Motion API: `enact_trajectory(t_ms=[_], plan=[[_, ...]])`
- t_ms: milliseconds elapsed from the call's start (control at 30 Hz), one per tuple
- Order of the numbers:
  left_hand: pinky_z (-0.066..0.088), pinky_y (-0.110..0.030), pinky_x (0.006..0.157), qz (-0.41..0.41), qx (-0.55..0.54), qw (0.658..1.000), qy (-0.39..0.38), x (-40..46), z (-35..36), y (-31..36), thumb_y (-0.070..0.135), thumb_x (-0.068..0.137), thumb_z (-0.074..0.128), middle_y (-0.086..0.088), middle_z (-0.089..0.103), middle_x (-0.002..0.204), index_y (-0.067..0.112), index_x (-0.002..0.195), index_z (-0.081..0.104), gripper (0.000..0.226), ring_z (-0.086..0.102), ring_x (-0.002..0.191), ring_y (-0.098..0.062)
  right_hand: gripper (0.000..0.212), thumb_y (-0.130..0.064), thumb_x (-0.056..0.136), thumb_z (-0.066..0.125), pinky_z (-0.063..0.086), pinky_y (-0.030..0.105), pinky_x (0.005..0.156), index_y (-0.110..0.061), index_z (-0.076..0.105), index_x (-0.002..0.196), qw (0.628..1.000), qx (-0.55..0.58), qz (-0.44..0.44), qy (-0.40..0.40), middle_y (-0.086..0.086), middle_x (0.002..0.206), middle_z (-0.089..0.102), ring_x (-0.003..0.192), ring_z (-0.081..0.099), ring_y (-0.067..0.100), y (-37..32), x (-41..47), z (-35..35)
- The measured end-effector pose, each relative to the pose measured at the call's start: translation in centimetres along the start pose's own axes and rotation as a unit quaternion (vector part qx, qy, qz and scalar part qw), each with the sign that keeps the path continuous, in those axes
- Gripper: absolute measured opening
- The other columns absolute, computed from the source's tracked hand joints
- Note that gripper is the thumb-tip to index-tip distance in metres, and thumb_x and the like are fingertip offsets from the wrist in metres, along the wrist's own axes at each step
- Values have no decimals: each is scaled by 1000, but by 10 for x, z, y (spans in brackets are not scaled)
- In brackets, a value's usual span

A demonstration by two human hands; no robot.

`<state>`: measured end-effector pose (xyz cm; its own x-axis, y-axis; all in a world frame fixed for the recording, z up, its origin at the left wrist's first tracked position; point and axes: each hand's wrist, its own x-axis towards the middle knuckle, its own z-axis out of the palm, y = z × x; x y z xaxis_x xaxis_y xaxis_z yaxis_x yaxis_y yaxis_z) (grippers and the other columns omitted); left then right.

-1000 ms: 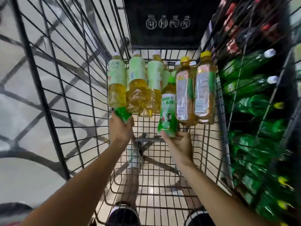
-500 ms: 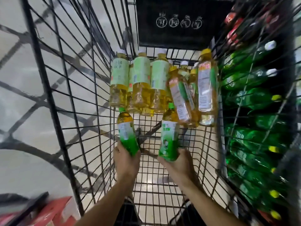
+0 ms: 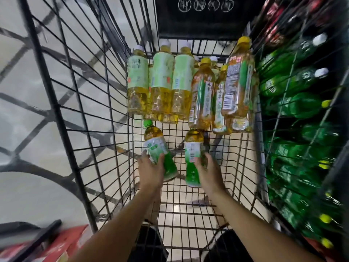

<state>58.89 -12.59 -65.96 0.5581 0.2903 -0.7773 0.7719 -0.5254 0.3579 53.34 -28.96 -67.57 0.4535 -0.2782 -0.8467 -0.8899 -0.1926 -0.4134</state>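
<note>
Both my arms reach into a black wire shopping cart (image 3: 105, 118). My left hand (image 3: 151, 172) grips a green-labelled tea bottle (image 3: 158, 148) low on its body; its green cap points away and to the left. My right hand (image 3: 208, 173) holds a second green-labelled tea bottle (image 3: 192, 157), its neck hidden under the bottles ahead. Both bottles sit low over the cart's wire floor. Several pale-green-label tea bottles (image 3: 160, 84) and yellow-capped tea bottles (image 3: 238, 82) are packed at the cart's far end.
To the right of the cart, shelves hold several green soda bottles (image 3: 294, 106) and dark red-label bottles (image 3: 279, 19). A black panel (image 3: 200, 17) closes the cart's far end. A red carton (image 3: 62, 244) lies at lower left. My dark shoes (image 3: 149, 244) show through the cart floor.
Both hands have drawn back from the packed row and lowered toward the cart floor with their green bottles. A yellow-capped bottle in the row has tipped.
</note>
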Motion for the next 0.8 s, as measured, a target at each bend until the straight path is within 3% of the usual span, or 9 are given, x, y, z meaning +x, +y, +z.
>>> enact_trajectory(t_ms=[100, 200, 267, 333, 400, 500, 633, 700, 800], plan=[[58, -41, 88, -22, -51, 998, -29, 5, 3, 9, 26, 98, 65, -10, 62, 124, 13, 132, 48, 40, 65, 112, -28, 48, -39, 99, 59, 54, 29, 76, -20, 47, 141, 1000, 8, -5, 14, 6, 135, 58, 112, 61, 22, -10, 16, 2], [58, -32, 76, -39, -70, 996, -27, 9, 9, 12, 21, 95, 70, -11, 66, 118, 15, 115, 49, 30, 68, 105, -27, 63, -44, 86, 75, 52, 44, 98, -20, 50, 139, 999, 15, 16, 25, 6, 135, 58, 121, 59, 26, -10, 25, 7], [56, -20, 65, -50, -88, 994, -33, 9, 8, 13, 20, 93, 73, -9, 67, 113, 14, 115, 52, 31, 68, 96, -22, 66, -45, 82, 79, 51, 40, 97, -20, 51, 136, 999, 13, 33, 6, 4, 130, 59, 119, 59, 24, -12, 25, 8], [51, -11, 51, -63, -130, 988, -52, 7, 6, 14, 19, 94, 71, -6, 67, 106, 10, 118, 55, 30, 66, 85, -13, 59, -39, 83, 80, 47, 29, 83, -17, 54, 131, 999, 22, 39, -19, -4, 111, 59, 106, 60, 19, -15, 22, 9], [48, -7, 49, -71, -159, 982, -68, 5, 3, 11, 17, 97, 67, -4, 64, 102, 9, 118, 56, 25, 63, 82, -7, 53, -31, 85, 79, 42, 25, 75, -14, 54, 129, 997, 56, 49, -19, -10, 100, 56, 99, 59, 17, -15, 19, 10], [48, -5, 51, -75, -167, 980, -76, 4, 0, 6, 15, 98, 64, 1, 61, 99, 9, 117, 54, 22, 60, 83, -4, 52, -23, 85, 79, 39, 19, 67, -20, 52, 130, 994, 98, 40, -2, -5, 114, 60, 102, 58, 14, -10, 11, 12], [50, -8, 49, -94, -174, 978, -59, 8, -2, 5, 13, 97, 66, -1, 63, 101, 3, 121, 48, 32, 62, 83, -6, 40, -21, 84, 81, 54, 30, 85, -38, 54, 108, 996, 62, -50, 25, -5, 119, 62, 110, 61, 16, -7, 5, 14], [51, -10, 48, -92, -168, 980, -49, 11, -2, 4, 15, 95, 69, -6, 65, 106, 2, 122, 46, 37, 64, 84, -8, 46, -23, 84, 80, 54, 41, 94, -28, 56, 122, 997, 3, -70, 26, -4, 121, 60, 113, 59, 18, -8, 9, 16], [51, -10, 50, -94, -165, 980, -55, 15, -3, 5, 16, 91, 75, -3, 64, 104, 6, 125, 46, 46, 63, 83, -6, 61, -30, 81, 83, 52, 38, 96, -19, 54, 135, 998, -38, -44, 5, -1, 126, 59, 114, 58, 18, -13, 18, 13]])
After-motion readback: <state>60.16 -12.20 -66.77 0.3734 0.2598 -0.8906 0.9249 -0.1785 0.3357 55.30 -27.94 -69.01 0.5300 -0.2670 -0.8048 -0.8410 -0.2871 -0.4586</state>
